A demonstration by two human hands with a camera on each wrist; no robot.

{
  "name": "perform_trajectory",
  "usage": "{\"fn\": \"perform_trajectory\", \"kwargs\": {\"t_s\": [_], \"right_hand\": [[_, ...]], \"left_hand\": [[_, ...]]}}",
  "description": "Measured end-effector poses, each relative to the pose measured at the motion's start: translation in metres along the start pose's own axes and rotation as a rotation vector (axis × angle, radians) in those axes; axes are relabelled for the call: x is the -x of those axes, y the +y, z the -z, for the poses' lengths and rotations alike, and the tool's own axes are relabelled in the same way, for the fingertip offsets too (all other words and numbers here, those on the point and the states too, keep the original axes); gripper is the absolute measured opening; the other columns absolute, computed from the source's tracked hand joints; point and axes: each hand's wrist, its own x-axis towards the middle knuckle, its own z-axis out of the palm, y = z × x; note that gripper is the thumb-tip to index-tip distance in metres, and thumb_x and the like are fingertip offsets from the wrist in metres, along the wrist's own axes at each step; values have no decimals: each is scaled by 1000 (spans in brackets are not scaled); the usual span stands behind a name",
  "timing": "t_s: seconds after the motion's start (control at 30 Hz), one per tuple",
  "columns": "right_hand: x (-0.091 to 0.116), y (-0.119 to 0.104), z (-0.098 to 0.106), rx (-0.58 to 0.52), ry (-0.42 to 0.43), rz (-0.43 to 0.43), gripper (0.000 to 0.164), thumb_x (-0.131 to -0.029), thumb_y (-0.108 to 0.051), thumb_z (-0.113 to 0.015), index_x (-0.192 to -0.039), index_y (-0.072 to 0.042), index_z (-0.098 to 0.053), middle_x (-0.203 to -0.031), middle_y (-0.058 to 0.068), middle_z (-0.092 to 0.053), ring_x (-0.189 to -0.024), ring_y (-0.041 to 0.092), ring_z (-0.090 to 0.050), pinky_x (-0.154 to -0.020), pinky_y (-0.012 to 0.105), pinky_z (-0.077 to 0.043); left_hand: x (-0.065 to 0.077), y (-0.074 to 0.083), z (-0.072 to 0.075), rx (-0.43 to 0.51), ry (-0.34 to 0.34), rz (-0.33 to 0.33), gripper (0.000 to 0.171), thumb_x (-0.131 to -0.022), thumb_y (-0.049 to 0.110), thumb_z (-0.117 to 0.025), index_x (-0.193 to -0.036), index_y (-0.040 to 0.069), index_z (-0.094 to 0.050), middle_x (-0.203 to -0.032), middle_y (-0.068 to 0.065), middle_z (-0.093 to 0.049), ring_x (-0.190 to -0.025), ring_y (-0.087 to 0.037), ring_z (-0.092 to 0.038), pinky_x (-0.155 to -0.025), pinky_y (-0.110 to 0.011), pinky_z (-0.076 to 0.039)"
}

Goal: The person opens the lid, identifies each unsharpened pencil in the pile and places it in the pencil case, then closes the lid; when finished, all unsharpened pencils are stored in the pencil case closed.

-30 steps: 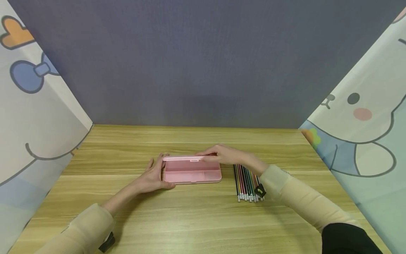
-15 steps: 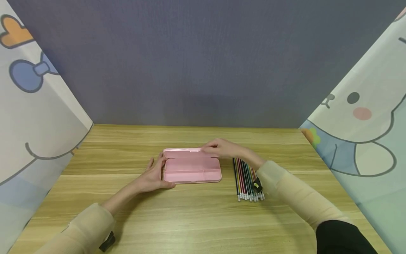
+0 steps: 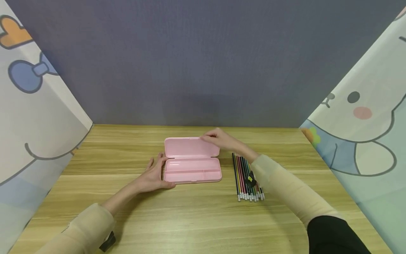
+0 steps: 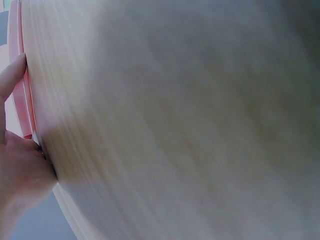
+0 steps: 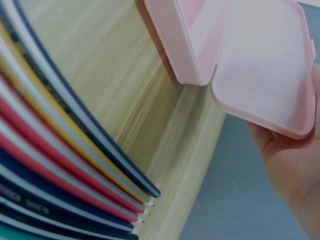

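A pink pencil case [image 3: 184, 164] lies on the table with its lid [image 3: 187, 147] raised at the back. Inside, low dividers split the base into compartments that hold nothing. My left hand [image 3: 153, 177] grips the case's left end, thumb along the front edge and fingers at the back corner. In the left wrist view, only a strip of the pink case [image 4: 22, 100] shows beside that hand. My right hand [image 3: 221, 139] pinches the lid near its upper right corner. From the right wrist, the lid's inner face [image 5: 265, 65] is visible, with some fingertips hidden behind it.
Several pencils [image 3: 242, 173] lie side by side to the right of the case, partly under my right forearm. The wooden table [image 3: 196, 218] meets a grey panel [image 3: 196, 70] at the back. Printed cartoon panels [image 3: 355, 127] flank both sides.
The lid has swung up and back from nearly level to upright or beyond, with my right hand moving away from me along with it. My left hand has stayed in place.
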Motion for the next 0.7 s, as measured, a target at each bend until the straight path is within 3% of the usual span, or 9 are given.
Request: {"fn": "perform_trajectory", "kwargs": {"t_s": [0.17, 0.3, 0.5, 0.7], "right_hand": [[-6, 1, -1, 22, 38, 1, 30, -107, -30, -56, -123, -14, -76, -120, 4, -77, -92, 12, -59, -84, 30, -50], [-10, 2, 0, 40, 74, -2, 30, -107, -29, -57, -123, -13, -76, -119, 6, -77, -83, 13, -54, -75, 28, -44], [-12, 5, 1, 91, 102, -5, 29, -107, -27, -57, -122, -11, -76, -117, 8, -78, -79, 11, -53, -71, 26, -42], [-13, 5, 5, 131, 133, 6, 26, -106, -25, -59, -117, -11, -78, -113, 8, -79, -84, 12, -62, -73, 26, -48]], "left_hand": [[-1, -1, 0, -4, -1, 3, 100, -75, 36, -89, -149, 1, -30, -169, -29, -20, -158, -53, -2, -126, -70, 6], [-2, 1, 1, -5, -4, -4, 99, -76, 36, -88, -149, 1, -30, -168, -30, -20, -158, -54, -3, -126, -70, 5], [-1, 2, 3, 3, -17, -11, 97, -77, 34, -88, -149, 2, -30, -169, -30, -15, -158, -54, 0, -125, -71, 7], [-2, 3, 4, -1, -25, -1, 97, -77, 35, -88, -148, 3, -31, -169, -31, -15, -158, -53, 0, -125, -70, 7]]}}
